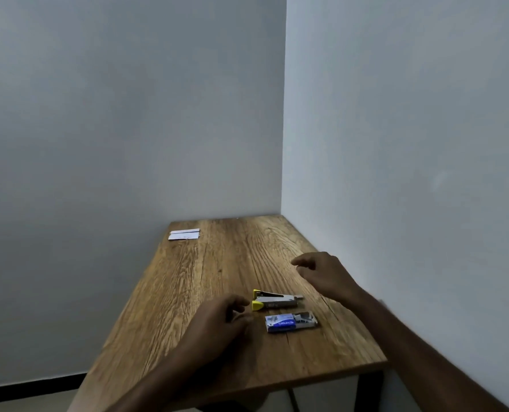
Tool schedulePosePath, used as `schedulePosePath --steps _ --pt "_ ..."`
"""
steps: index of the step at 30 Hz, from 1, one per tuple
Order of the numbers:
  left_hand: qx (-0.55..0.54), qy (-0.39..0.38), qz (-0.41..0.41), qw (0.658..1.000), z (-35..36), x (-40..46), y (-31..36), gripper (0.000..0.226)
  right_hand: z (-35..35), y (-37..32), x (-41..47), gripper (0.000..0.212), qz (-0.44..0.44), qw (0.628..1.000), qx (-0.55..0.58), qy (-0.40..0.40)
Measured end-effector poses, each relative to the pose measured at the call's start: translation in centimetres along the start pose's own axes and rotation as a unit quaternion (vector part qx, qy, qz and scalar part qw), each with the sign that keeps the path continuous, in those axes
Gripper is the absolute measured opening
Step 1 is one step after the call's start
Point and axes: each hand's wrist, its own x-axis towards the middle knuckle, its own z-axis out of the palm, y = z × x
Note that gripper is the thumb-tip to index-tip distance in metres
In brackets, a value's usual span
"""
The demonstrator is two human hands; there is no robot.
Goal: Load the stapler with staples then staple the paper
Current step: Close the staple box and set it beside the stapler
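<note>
A small stapler [277, 300] with a yellow end and a metal body lies on its side on the wooden table [217, 278]. Just in front of it lies a blue and white staple box [289, 322], its right end open. My left hand [220, 325] hovers just left of both, fingers loosely curled and holding nothing. My right hand [324, 273] floats above the table behind and to the right of the stapler, fingers loosely bent and empty. A white folded paper [184, 234] lies at the table's far left corner.
The table stands in a corner, with grey walls behind it and along its right side. Its near edge and a dark metal leg [366, 391] show at the bottom right. The floor lies to the left.
</note>
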Motion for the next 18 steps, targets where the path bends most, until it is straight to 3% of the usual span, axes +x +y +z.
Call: schedulePosePath --steps 3,10,14,18 --pt "-0.011 -0.004 0.012 1.000 0.5 -0.1 0.8 0.033 -0.8 1.8 -0.9 0.029 0.026 1.000 -0.008 -0.004" --pt "0.001 -0.012 0.027 1.000 1.7 -0.1 1.8 0.043 0.6 2.8 -1.7 0.041 0.030 0.992 -0.066 -0.099" --pt "0.047 -0.014 0.051 0.998 2.4 0.0 2.0 0.046 1.8 2.7 -1.6 0.027 0.004 0.993 -0.086 -0.082" --pt "0.052 -0.013 0.055 0.997 2.3 0.2 1.7 0.036 2.1 2.6 -1.8 0.012 0.009 0.995 -0.075 -0.070"
